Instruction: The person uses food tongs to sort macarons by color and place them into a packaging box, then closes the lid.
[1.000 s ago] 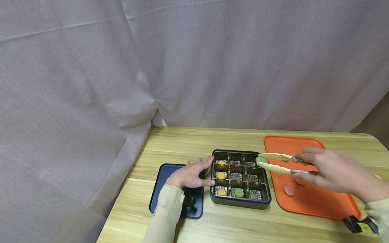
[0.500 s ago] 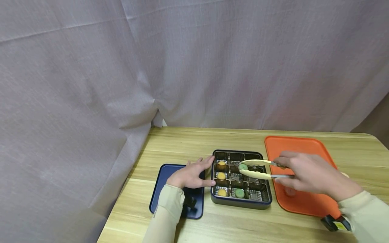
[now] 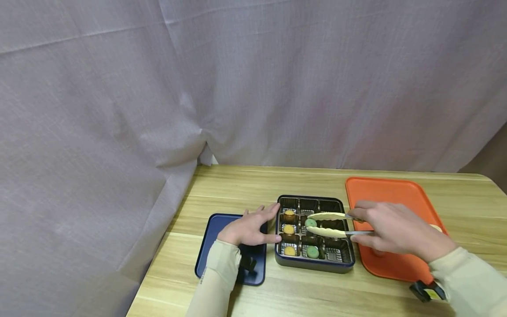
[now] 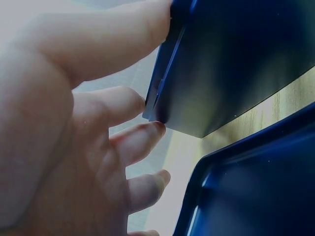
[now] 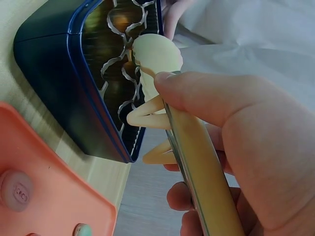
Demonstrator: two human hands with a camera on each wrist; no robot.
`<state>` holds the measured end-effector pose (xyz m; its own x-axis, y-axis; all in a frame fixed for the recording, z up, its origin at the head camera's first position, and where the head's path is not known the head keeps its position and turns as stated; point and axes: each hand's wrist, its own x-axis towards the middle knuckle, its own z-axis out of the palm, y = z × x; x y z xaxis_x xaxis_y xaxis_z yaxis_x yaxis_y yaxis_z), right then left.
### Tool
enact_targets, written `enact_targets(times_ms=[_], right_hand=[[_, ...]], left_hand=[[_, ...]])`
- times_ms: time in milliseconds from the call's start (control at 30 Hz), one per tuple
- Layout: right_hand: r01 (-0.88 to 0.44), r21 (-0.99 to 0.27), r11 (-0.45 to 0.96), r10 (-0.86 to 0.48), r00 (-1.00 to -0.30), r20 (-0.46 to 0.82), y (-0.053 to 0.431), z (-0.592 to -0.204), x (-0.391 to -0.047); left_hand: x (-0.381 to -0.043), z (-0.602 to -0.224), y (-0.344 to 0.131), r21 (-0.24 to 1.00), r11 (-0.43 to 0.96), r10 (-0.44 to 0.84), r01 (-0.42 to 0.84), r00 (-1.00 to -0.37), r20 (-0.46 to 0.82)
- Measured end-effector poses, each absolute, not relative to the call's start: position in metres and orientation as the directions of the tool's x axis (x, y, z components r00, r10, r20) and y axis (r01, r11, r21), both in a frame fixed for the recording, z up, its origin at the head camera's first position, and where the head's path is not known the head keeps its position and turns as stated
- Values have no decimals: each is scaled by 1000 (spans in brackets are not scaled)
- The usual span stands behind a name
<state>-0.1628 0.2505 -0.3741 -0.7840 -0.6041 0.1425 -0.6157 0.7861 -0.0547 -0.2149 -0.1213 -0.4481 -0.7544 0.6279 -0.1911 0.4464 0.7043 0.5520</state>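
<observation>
My right hand (image 3: 396, 229) grips yellow-tipped tongs (image 3: 328, 216) over the dark blue divided box (image 3: 314, 264). Between the tong tips is a green macaron (image 3: 310, 223), at the centre compartment; whether it touches the bottom I cannot tell. Another green macaron (image 3: 312, 252) lies in the front middle compartment. Yellow macarons (image 3: 288, 229) fill the left column, one per compartment. My left hand (image 3: 249, 226) rests against the box's left side, its thumb and fingertips at the rim, fingers spread. In the right wrist view the tongs hide part of the box's inside.
Right of the box lies an orange tray (image 3: 384, 189), with a pink macaron (image 5: 16, 191) and a green macaron (image 5: 82, 230) on it. A flat dark blue lid (image 3: 215, 229) lies under my left wrist. Grey curtain (image 3: 277, 88) hangs behind the wooden table (image 3: 237, 185).
My right hand has carried the green macaron in the tongs leftward from the box's right edge and down to the centre compartment. My left hand has stayed in place.
</observation>
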Motion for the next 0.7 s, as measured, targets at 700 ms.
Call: enact_targets(times_ms=[700], right_hand=[[-606,-56,794,-597,-793,124,249,-375,-164]], left_hand=[[-215,-447,-121,543,710,626,448,-756,-194]])
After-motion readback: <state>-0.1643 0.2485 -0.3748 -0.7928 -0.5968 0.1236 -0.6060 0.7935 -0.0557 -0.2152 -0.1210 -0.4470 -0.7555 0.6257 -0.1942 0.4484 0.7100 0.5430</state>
